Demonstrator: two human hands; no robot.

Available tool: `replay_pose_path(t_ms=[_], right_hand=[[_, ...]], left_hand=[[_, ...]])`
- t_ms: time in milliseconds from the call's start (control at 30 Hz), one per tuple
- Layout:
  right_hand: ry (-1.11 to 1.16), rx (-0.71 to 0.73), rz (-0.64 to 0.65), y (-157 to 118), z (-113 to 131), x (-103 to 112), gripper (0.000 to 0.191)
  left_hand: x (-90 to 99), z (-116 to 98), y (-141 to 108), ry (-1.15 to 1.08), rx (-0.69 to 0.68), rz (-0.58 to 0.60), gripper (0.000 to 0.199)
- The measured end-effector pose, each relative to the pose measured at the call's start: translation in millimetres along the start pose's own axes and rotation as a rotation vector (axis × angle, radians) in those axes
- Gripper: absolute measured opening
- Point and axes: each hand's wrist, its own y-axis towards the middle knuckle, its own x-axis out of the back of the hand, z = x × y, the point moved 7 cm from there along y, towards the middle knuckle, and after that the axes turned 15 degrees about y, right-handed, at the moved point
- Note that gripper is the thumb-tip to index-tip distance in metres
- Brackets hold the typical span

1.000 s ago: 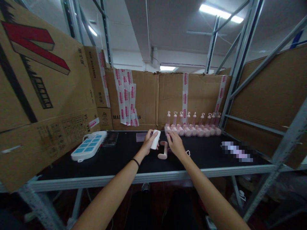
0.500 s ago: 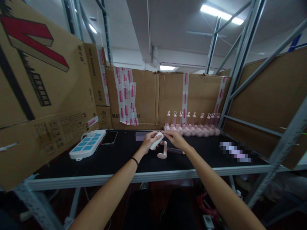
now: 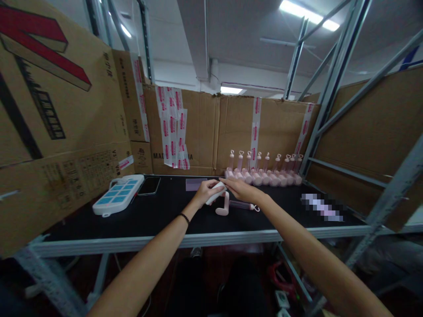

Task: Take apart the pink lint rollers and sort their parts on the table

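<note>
My left hand [image 3: 205, 193] is closed around a small white block-like piece [image 3: 216, 194], tilted above the black tabletop. My right hand [image 3: 240, 189] reaches in from the right, its fingertips at the upper end of that white piece; whether they grip anything there is hidden. Just below the hands lies a pale pink bracket-shaped part [image 3: 222, 211]. Beside it a clear tube with a heart-shaped loop end [image 3: 243, 205] lies flat, pointing right. Behind my left hand rests a flat translucent purple piece [image 3: 193, 185].
Several pink tube assemblies [image 3: 264, 176] with heart-shaped tops stand in a row along the back cardboard. At left are a white case with blue panels [image 3: 119, 193] and a phone [image 3: 149, 186]. A pixelated item [image 3: 322, 207] lies at right. A metal rail [image 3: 142, 243] edges the front.
My right hand has flattened and moved its fingers over the top of the white piece. More of the tube's heart-shaped end shows now. The camera view has shifted slightly.
</note>
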Motion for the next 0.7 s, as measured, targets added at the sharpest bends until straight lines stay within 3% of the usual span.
replay_pose_path(t_ms=[433,533,700], right_hand=[[0.118,-0.025,-0.121,-10,-4,-3,0.045],[0.184,-0.101,-0.249,-10,-7,-1,0.038],[0.338,-0.313,-0.593,-19,-31,1,0.04]], left_hand=[[-0.9,4,1,-0.054,0.021,0.033,0.039],[-2.6,5,2,-0.112,0.033,0.029,0.04],[2.2,8,4,-0.279,0.06,-0.032,0.043]])
